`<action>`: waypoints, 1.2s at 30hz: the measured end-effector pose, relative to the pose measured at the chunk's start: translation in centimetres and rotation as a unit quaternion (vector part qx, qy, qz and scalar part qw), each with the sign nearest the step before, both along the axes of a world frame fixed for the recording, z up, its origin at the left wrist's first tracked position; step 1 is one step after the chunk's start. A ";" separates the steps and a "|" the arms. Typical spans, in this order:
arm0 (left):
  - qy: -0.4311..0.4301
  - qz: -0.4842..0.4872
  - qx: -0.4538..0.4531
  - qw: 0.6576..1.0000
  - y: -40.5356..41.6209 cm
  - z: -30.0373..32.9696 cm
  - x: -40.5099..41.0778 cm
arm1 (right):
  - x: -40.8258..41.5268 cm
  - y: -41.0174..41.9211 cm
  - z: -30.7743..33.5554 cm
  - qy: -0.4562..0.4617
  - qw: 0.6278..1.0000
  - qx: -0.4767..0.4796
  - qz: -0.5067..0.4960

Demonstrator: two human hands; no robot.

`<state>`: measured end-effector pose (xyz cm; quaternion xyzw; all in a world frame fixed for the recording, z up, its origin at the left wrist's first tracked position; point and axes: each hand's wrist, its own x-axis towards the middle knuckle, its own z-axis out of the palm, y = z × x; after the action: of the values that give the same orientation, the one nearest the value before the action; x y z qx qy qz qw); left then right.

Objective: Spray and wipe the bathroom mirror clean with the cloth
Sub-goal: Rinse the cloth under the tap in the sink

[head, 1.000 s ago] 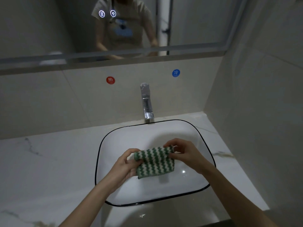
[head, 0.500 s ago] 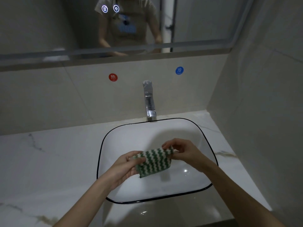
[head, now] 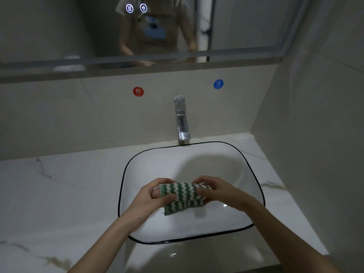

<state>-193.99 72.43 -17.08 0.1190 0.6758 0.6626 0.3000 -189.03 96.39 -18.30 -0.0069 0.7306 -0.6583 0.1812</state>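
Over the sink, the left hand and right hand each grip an end of the cloth, a folded green-and-white zigzag rag bunched between their curled fingers, below the mirror.

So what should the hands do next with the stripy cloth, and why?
Probably lift the cloth up to the mirror. Both the left hand and the right hand grip it over the sink, well below the glass, and no spray bottle shows.
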 end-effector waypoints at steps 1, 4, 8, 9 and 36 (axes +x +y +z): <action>0.018 -0.006 -0.015 1.000 -0.1 0.1 0.0 | 0.0 0.1 0.0 0.000 1.000 -0.001 0.002; 0.070 -0.021 -0.041 0.997 -0.5 0.2 -0.3 | -0.1 0.3 0.1 0.012 1.000 0.002 0.006; 0.112 -0.022 -0.070 0.991 -0.6 -0.3 -0.6 | -0.1 0.1 0.0 0.021 1.000 0.002 -0.007; 0.108 -0.028 -0.075 0.991 -0.6 -0.4 -0.6 | -0.1 0.1 0.0 0.022 1.000 0.001 -0.012; 0.037 -0.172 -0.162 0.971 2.6 0.0 0.5 | 0.4 1.1 1.7 0.110 0.988 0.107 0.020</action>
<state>-193.49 75.02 -17.05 0.2079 0.7541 0.4780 0.3995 -188.64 97.45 -16.61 -0.0749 0.8119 -0.5679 0.1128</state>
